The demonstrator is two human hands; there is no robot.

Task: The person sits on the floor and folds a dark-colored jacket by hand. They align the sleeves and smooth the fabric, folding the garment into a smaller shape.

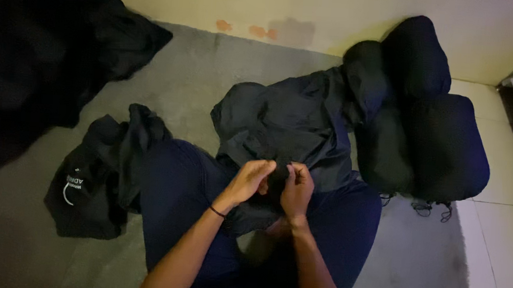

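Fingers of left hand [253, 179] and right hand [296, 189] pinch a fold of the dark jacket [287, 128] on the lap. Black pile [42, 60] left of jacket: cut off. Printed garment [97, 182] nearer left: crumpled, shape unclear.

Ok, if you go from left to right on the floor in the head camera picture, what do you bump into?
Big dark heap → crumpled black garment with white print → left hand → right hand, both pinching the dark garment → dark cushions.
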